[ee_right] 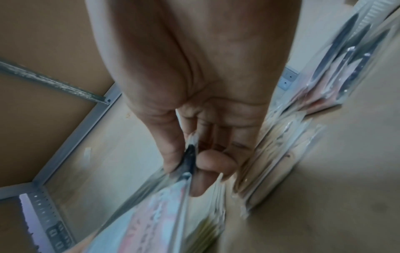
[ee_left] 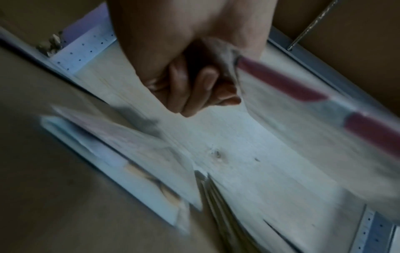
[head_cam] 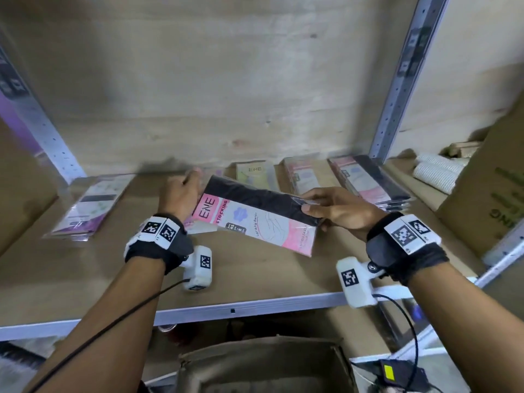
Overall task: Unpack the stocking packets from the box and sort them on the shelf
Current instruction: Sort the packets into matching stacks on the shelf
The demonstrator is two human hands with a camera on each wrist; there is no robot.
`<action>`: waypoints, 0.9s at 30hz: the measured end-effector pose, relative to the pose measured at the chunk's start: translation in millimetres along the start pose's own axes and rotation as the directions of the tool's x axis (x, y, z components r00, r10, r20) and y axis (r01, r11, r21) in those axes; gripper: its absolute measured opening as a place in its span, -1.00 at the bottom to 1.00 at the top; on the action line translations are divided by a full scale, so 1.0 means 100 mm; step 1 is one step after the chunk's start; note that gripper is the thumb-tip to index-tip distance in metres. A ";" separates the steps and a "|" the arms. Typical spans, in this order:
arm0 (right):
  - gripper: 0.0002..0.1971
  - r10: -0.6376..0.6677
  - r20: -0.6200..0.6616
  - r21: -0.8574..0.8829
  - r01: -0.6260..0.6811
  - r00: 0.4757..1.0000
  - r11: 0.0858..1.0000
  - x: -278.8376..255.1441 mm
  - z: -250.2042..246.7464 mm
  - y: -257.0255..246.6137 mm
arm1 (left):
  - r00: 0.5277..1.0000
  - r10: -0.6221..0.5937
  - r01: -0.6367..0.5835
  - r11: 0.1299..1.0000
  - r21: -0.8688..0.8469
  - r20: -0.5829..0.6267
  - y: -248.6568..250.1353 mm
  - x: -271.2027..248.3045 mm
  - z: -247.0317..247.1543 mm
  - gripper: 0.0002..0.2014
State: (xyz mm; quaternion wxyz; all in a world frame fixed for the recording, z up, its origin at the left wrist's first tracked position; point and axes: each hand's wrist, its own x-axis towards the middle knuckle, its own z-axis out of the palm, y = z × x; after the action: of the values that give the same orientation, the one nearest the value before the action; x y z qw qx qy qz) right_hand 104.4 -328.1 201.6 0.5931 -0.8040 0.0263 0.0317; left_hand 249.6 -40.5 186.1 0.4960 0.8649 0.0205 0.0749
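A stocking packet (head_cam: 255,217) (ee_right: 155,214), pink and white with a black top and "ENE" printed on it, hangs just above the wooden shelf (head_cam: 255,279). My right hand (head_cam: 326,207) (ee_right: 190,162) pinches its black right end between thumb and fingers. My left hand (head_cam: 183,191) (ee_left: 194,89) is at its left end with fingers curled; in the left wrist view the packet's (ee_left: 303,95) crumpled plastic edge runs into that hand by the thumb. More packets lie on the shelf: one at the left (head_cam: 90,205), a yellow-green one (head_cam: 255,173), a pink pile (head_cam: 303,174) and a black-topped pile (head_cam: 371,180). The open cardboard box (head_cam: 263,364) sits below.
A metal upright (head_cam: 397,89) rises at the shelf's back right. Beyond it stand a printed carton (head_cam: 487,199) and white rolls (head_cam: 436,171). Another carton (head_cam: 22,194) closes off the left. Bare wood shows along the shelf's front half.
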 end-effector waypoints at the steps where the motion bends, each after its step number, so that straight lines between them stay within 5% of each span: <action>1: -0.79 0.005 -0.009 -0.013 -0.005 1.000 1.000 -0.01 -0.03 0.01 | 0.999 -0.017 0.018 0.999 -0.030 0.038 0.03 -0.03 0.02 -0.40; 4: -0.81 0.008 -0.018 -0.001 -0.008 1.000 1.000 -0.04 -0.09 0.04 | 0.946 -0.148 0.261 0.876 -0.405 0.290 0.15 -0.16 0.07 -0.36; 7: -0.83 -0.004 -0.014 0.070 0.005 1.000 0.998 -0.06 -0.10 0.04 | 0.889 -0.069 0.359 0.718 -0.597 0.452 0.30 -0.27 0.06 -0.55; 11: -0.72 -0.017 -0.007 0.095 0.017 1.000 0.995 -0.04 -0.08 0.05 | 0.910 -0.020 0.247 0.828 -0.503 0.414 0.42 -0.39 -0.02 -0.70; 15: -0.76 -0.039 0.019 0.116 0.036 0.999 0.993 -0.03 -0.05 0.05 | 0.909 -0.023 0.267 0.798 -0.540 0.416 0.41 -0.54 -0.09 -0.85; 20: -0.84 -0.043 0.023 0.139 0.039 0.999 0.989 -0.01 -0.03 0.07 | 0.910 -0.028 0.271 0.795 -0.542 0.414 0.46 -0.53 -0.09 -0.66; 24: -0.81 0.018 0.028 0.173 -0.022 0.999 0.985 -0.02 -0.05 0.09 | 0.876 -0.167 0.450 0.622 -0.641 0.453 0.34 -0.36 -0.04 -0.48; 27: -0.88 0.040 0.026 0.241 -0.045 0.999 0.970 -0.04 -0.08 0.09 | 0.881 -0.266 0.472 0.537 -0.699 0.391 0.19 -0.24 -0.06 -0.41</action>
State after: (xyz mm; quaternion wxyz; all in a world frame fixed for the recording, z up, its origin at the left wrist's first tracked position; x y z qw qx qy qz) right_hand 99.6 -338.6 195.7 0.6859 -0.7248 0.0408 0.0494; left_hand 224.5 -47.7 202.6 0.8225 0.5415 0.1101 -0.1349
